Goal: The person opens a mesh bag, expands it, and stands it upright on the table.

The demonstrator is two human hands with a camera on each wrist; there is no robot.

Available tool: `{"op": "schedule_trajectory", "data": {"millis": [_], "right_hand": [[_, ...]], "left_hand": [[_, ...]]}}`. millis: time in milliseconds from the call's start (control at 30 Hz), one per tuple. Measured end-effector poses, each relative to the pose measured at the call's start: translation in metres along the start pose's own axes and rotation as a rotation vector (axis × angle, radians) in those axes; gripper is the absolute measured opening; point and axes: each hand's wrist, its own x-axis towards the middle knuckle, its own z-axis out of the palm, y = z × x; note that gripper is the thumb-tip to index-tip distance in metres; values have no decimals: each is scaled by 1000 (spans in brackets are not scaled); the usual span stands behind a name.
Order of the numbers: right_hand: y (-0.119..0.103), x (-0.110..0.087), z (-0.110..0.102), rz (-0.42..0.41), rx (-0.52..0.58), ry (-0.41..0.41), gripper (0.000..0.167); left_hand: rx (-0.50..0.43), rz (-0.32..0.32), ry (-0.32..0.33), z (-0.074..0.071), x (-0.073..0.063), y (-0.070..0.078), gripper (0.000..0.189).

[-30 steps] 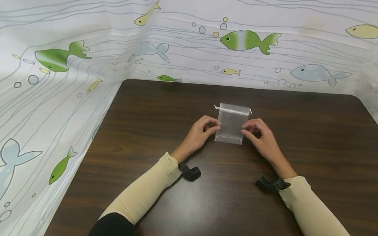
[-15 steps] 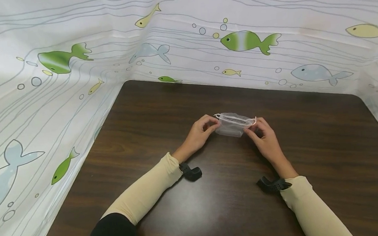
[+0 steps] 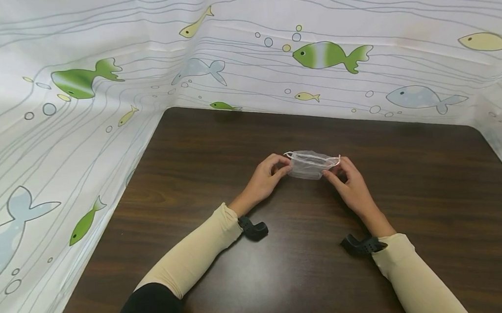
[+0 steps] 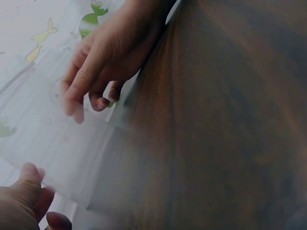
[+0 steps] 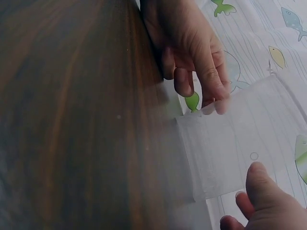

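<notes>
White sheer pouch (image 3: pixel 307 167) at the fingers (image 3: pixel 282 171): pinching one side edge with the left hand (image 3: pixel 265 179), the opposite edge with the right hand (image 3: pixel 349 182); holding it tilted over the brown desk (image 3: pixel 214 144), with drawstring loops (image 3: pixel 337 160) at its top corners; wearing black wrist devices (image 3: pixel 255 230) and cream sleeves (image 3: pixel 196 251); facing a fish-printed curtain (image 3: pixel 246 39).

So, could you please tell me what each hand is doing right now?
Left hand: holding, pinching one side of the sheer drawstring bag.
Right hand: holding, pinching the opposite side of the same bag.
</notes>
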Motion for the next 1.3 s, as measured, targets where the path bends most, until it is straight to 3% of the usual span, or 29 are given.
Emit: {"op": "schedule_trajectory", "data": {"millis": [133,333,433,600,733,900,1033,1300], "right_hand": [[0,0,-2,17,-39,-45,14],[2,-3,-3,-28,-101,-181,33],[2,-4,-2,-48,-144,-221,41],[-2,-3,-1,-1,-171,-217,27],[-5,-1,0,24,-154,-183,22],[-8,1,3,43,-158,-97,32],[-10,1,5,53,-163,-60,33],[-11,-1,8,45,-224,-77,25]], "left_hand": [[1,-1,17,2,1,1,18],[-141,-32,77,6,3,1,22],[-158,-41,114,9,4,3,23],[-101,-43,134,12,4,7,22],[-62,-64,97,10,2,9,27],[138,-82,5,11,-4,14,60],[263,-60,-10,15,-8,16,78],[262,-68,62,19,-9,19,52]]}}
